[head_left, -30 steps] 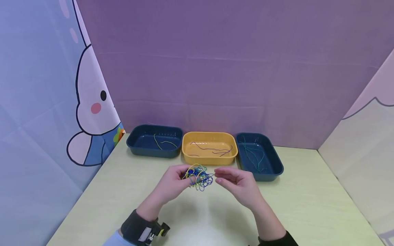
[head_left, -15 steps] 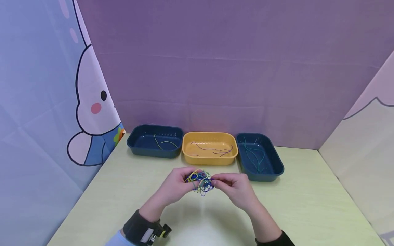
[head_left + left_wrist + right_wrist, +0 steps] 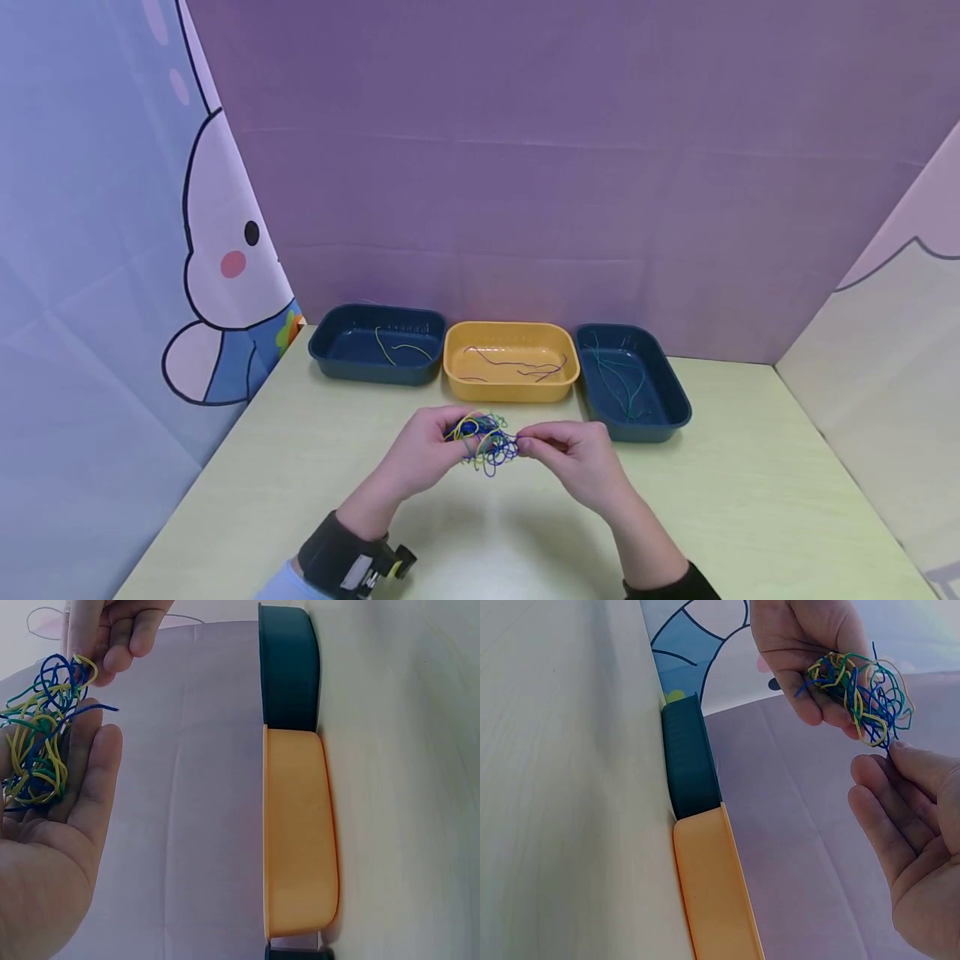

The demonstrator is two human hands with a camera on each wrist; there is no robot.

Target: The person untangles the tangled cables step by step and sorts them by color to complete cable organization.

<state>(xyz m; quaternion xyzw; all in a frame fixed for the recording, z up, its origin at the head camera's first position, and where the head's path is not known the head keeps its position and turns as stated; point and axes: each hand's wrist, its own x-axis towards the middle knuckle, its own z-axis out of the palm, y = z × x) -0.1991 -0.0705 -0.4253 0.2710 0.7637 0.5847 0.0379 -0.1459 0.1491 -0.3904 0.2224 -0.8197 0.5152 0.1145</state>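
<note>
In my left hand [image 3: 423,450] I hold a tangled bundle of thin strings [image 3: 487,442], blue, yellow and green, above the table. My thumb lies over the bundle and the fingers support it from behind. At the bundle's right side, my right hand [image 3: 573,458] pinches a blue strand between thumb and index finger. The right wrist view shows that pinch at the edge of the tangle [image 3: 866,697], with the other right fingers [image 3: 889,817] loosely bent. Loose loops and a blue end stick out of the tangle [image 3: 45,735] in the left wrist view.
Behind the hands stand three trays. The left dark blue tray [image 3: 352,362] has yellowish strings [image 3: 385,346], the yellow tray [image 3: 465,392] bluish-purple strings [image 3: 502,362], and the right dark blue tray [image 3: 652,429] green strings [image 3: 618,383]. A purple cloth [image 3: 525,167] hangs behind the table [image 3: 750,483].
My right hand has moved slightly left and down to the tangle and its thumb and index finger have closed on a blue strand. The left hand still holds the bundle; the trays stay put.
</note>
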